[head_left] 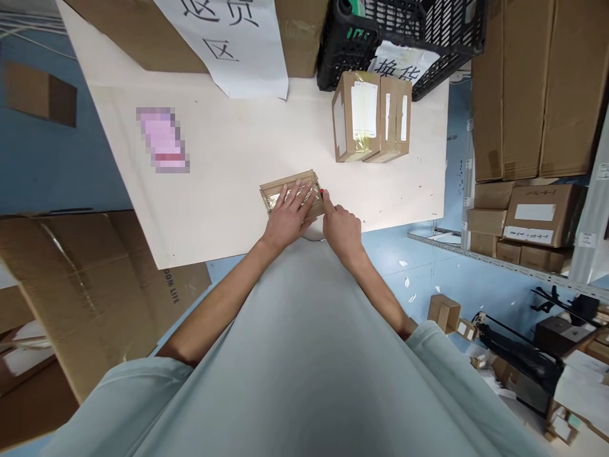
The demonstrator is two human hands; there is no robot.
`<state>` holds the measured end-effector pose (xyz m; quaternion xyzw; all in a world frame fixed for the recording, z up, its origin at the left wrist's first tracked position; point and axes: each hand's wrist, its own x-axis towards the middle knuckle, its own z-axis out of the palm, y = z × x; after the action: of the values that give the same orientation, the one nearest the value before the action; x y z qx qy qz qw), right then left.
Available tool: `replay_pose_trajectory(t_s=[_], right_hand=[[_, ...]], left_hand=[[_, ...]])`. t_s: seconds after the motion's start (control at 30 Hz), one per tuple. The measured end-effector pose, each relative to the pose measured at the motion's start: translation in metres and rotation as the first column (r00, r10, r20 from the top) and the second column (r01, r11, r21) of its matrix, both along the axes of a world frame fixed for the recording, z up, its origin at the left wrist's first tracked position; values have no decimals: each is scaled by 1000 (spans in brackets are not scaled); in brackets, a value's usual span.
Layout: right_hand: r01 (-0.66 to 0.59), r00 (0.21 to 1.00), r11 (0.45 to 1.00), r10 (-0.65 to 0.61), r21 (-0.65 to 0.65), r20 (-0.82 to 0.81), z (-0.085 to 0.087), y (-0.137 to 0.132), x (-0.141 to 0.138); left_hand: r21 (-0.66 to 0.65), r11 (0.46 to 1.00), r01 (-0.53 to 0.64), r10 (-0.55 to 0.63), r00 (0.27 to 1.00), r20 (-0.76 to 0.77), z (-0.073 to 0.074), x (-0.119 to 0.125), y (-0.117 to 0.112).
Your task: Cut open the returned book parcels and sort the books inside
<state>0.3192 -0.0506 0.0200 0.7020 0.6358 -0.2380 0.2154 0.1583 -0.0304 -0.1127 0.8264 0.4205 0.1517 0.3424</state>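
Note:
A small cardboard box wrapped in shiny clear tape lies at the table's near edge, slightly tilted to the left. My left hand rests flat on top of it, fingers spread over the tape. At the box's right end my right hand is closed, its index finger pointing forward. A small red tool peeks out by that fingertip; most of it is hidden by the hand, so its kind does not show.
On the white table, taped cartons stand side by side at the back right, before a black plastic crate. A pink blurred item lies at left. A paper sign hangs on a large box; shelved cartons stand right.

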Motion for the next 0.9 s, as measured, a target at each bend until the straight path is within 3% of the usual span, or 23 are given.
replay_pose_trajectory(t_s=[0.13,0.23,0.33,0.43,0.53,0.67,0.8,0.9], right_hand=[[18,1000,1000,-18,-4,18,-14,-3,1],[66,997,981,-57,-181,54,-25,-27,17],[108,993,920,-85,-376,77,-35,-61,42],[168,985,948,-150,-270,86,-42,-81,62],[209,978,972,-209,-104,11,-55,-68,72],[279,928,960,-269,4,-257,-96,-28,79],[405,756,911,-380,-75,-533,-142,-3,74],[481,594,865,-441,-141,-673,-162,3,58]], left_hand=[[-6,1000,11,-11,1000,-7,1,0,1],[6,996,-84,84,996,-11,-1,-9,9],[21,985,-169,169,986,-9,-2,-22,20],[12,995,-100,100,995,-4,-2,-32,23],[6,998,-55,55,998,-13,-1,-40,15],[25,993,-119,119,993,-10,0,-61,-1],[57,968,-243,245,969,-39,2,-98,-24],[84,913,-399,405,912,-73,3,-123,-49]])
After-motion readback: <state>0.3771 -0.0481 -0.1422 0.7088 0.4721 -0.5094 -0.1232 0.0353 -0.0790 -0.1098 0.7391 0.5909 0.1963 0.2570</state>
